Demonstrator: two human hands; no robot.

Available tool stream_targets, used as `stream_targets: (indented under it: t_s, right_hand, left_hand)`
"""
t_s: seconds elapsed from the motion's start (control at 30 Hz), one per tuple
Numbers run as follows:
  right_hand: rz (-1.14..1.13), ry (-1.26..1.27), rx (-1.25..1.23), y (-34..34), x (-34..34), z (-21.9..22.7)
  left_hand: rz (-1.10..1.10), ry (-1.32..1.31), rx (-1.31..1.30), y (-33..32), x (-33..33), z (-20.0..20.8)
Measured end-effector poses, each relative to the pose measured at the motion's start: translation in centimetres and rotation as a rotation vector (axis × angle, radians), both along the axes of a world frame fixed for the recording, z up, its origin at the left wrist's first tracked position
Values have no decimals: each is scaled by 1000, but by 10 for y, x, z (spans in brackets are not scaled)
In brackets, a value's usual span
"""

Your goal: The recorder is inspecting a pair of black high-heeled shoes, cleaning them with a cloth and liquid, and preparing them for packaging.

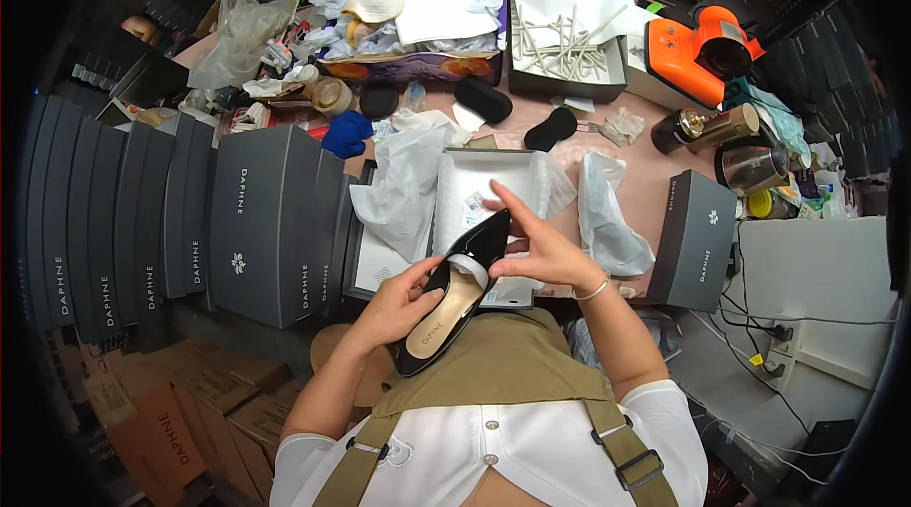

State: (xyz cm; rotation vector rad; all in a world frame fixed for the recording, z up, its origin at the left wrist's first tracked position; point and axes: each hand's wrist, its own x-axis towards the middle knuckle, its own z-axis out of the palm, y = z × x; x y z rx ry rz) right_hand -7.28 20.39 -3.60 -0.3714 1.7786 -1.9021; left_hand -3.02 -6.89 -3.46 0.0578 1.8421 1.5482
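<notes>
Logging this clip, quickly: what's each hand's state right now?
Left hand: closed, holding the black shoe.
Right hand: partly open at the shoe's toe; grip unclear.

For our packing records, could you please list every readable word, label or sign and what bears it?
Print shows, wording withheld:
Insole of the black shoe: one readable word.
Dark grey boxes: one readable word, sometimes a flower sign.
Orange-brown carton: one readable word.
Elsewhere, including the white slip: too small or unclear.
</notes>
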Motion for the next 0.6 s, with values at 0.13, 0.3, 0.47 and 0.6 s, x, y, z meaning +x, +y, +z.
stream_targets:
  t_s: [0.13,0.3,0.47,0.6]
  right_hand:
    - [-12,-134,-96,-20,15,-17]
    - [-180,106,9,-37,37,-37]
    - [-401,37,286,-49,39,-40]
    - [-387,-182,-87,-31,33,-60]
  left_hand:
    - [-213,286,-136,12,-3,14]
    - [-236,216,-25,38,-10,-2]
    - [-213,121,-125,49,-5,-3]
    - [-182,166,-52,55,-4,0]
